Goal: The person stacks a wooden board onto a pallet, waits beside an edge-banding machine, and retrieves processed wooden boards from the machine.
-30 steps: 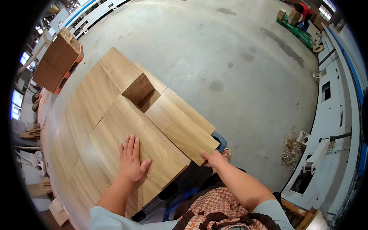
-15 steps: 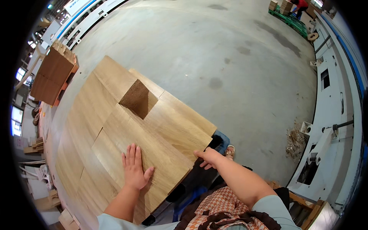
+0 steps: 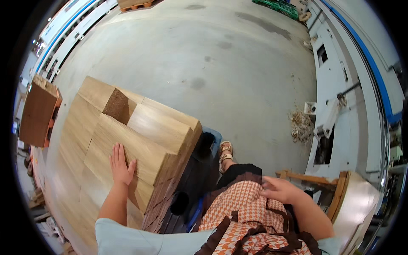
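Observation:
A tall stack of light wood-grain planks point(image 3: 148, 146) stands to my left, its edges showing several layers on the near right side. My left hand point(image 3: 122, 170) lies flat on top of it, fingers stretched out. Farther back in the top layer is a square gap point(image 3: 117, 105) with brown sides. My right hand point(image 3: 280, 190) is beside my hip, next to my orange and white checked apron point(image 3: 238, 197). Its fingers are loosely bent and apart from the thumb, with nothing seen in them. Whether they touch the apron, I cannot tell.
Under the planks is a dark and blue plastic pallet point(image 3: 212, 136), close to my sandalled foot point(image 3: 226, 152). A long white machine point(image 3: 340, 93) runs along the right. A wooden frame point(image 3: 338, 193) stands behind my right arm. Brown stacked boards point(image 3: 38, 110) stand at far left.
My right hand has left the stack's near corner and moved back to my hip. My left hand stays flat on the planks. The view has turned right, and my foot shows more.

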### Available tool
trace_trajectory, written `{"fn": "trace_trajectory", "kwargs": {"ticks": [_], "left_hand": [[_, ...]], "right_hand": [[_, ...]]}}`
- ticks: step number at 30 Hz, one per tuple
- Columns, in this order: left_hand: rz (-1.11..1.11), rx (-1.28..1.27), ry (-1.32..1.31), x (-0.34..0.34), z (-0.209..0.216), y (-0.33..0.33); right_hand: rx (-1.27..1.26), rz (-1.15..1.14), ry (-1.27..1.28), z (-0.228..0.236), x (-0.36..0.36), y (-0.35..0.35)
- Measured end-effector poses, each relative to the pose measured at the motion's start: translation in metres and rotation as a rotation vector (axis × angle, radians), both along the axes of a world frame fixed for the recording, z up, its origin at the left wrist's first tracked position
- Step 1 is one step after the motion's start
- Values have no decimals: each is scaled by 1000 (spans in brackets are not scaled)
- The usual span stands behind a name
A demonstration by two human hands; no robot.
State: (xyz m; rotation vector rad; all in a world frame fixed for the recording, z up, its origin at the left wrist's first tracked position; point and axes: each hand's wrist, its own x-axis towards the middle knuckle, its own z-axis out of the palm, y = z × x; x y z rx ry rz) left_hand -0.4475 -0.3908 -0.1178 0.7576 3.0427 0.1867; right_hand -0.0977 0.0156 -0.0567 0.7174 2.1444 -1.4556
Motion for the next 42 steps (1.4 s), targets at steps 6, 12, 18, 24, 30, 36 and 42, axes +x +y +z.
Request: {"fn": "trace_trajectory", "kwargs": {"ticks": [6, 12, 18, 24, 30, 36, 42], "left_hand": [[140, 66, 52, 4, 6, 14], [-365, 532, 153, 133, -7, 148], [-1055, 153, -473, 347, -3, 293], [-1240, -259, -1057, 351, -150, 276], [-1216, -115, -1040, 366, -161, 281], [-1050, -271, -1146, 367, -132, 281], [-973, -190, -1198, 361, -122, 279]], "right_hand": [[279, 138, -64, 122, 175, -20], [519, 249, -60, 113, 270, -48], [550, 223, 31, 51, 287, -48], [535, 206, 151, 50, 288, -39], [423, 151, 43, 77, 288, -42], [460, 205, 87, 70, 284, -40], [458, 144, 162, 69, 285, -37]]}}
